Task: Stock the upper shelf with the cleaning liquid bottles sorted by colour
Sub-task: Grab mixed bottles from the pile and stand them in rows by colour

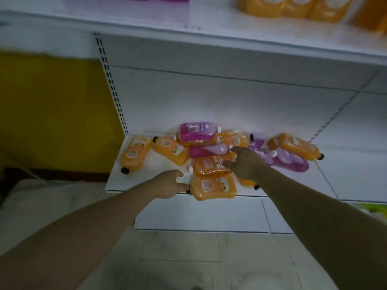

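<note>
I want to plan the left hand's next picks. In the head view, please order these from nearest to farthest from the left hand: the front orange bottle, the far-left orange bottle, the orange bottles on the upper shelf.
1. Front orange bottle, right beside the left hand, at the lower shelf's front edge.
2. Far-left orange bottle, lying at the lower shelf's left end.
3. Upper-shelf orange bottles, high up on the right.

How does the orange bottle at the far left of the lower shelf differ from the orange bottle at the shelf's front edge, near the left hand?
The far-left orange bottle lies alone, apart from the pile; the front-edge orange bottle lies against the pile. The far-left one points its black cap toward the shelf's front; the front-edge one lies crosswise, cap end toward the left hand. No hand is near the first; the left hand's fingers are at the second. Both are orange, labelled and lying flat.
</note>
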